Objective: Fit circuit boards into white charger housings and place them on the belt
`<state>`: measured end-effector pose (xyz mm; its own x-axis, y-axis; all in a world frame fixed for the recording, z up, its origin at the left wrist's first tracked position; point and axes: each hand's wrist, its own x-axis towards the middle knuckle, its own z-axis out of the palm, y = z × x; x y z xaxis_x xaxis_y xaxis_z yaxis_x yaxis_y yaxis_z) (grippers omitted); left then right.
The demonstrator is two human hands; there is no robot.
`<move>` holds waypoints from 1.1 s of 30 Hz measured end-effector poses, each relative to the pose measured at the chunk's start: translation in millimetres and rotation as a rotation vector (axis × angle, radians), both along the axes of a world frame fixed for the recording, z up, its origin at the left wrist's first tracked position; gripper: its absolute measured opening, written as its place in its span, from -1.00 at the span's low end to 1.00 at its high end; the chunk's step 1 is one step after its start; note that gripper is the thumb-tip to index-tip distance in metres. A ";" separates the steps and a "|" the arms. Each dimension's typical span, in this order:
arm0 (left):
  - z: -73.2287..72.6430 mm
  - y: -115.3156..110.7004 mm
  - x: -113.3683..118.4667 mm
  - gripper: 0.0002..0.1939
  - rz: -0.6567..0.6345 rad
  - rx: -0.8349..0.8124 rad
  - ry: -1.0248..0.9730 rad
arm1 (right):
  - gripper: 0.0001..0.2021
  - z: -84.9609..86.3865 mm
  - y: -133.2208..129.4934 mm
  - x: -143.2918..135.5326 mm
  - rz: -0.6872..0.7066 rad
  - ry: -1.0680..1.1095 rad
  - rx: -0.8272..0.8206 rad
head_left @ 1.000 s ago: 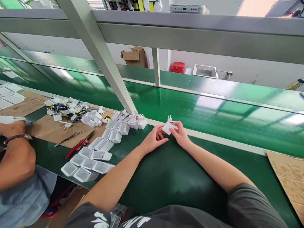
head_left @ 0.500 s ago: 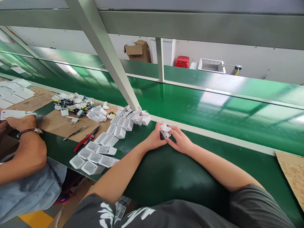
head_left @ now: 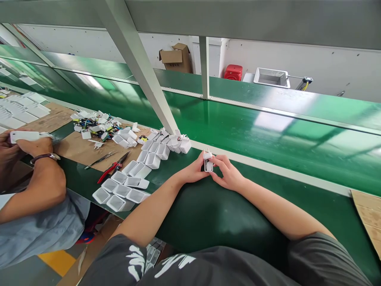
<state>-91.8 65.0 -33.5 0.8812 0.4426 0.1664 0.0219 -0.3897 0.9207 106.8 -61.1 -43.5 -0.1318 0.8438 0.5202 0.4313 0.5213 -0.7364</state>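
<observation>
A small white plastic housing (head_left: 208, 165) is held between both my hands over the green table. My left hand (head_left: 195, 170) grips it from the left side. The fingers of my right hand (head_left: 228, 172) pinch it from the right. At its top sits a white piece with two thin prongs, and a dark gap shows in the housing's open face. Several open white housings (head_left: 138, 170) stand in rows to the left of my hands. At the upper end of these rows are housings with white parts on top (head_left: 178, 142).
On cardboard (head_left: 71, 149) lie a pile of wired white parts (head_left: 99, 125) and tweezers (head_left: 101, 159), with red-handled pliers (head_left: 111, 169) at its edge. A co-worker's hand (head_left: 37, 146) holds a white case at the left. A slanted grey post (head_left: 143, 71) rises behind the rows.
The housing in my hands has turned more upright, and its pronged piece now sits across the top. The whole view has shifted slightly. The co-worker's hands still hold the white case.
</observation>
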 end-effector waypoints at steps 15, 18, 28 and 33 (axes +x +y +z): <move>-9.4 -1.1 1.1 -0.45 0.023 -0.065 -0.013 | -0.36 -3.8 3.9 1.6 -0.031 -0.141 0.106; -7.2 -1.9 2.0 -0.48 0.009 -0.069 -0.026 | -0.37 -2.4 5.2 1.7 -0.031 -0.182 0.138; -7.7 0.0 2.5 -0.54 -0.021 -0.020 -0.076 | -0.54 -0.7 4.3 -0.3 -0.009 -0.214 0.138; -8.2 0.2 4.0 -0.56 0.000 -0.019 -0.072 | -0.56 -3.6 5.6 1.2 -0.004 -0.259 0.122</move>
<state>-87.8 65.2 -41.8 0.8670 0.4466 0.2209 -0.0447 -0.3719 0.9272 107.9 -55.4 -47.1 -0.2705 0.7780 0.5670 0.5993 0.5970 -0.5333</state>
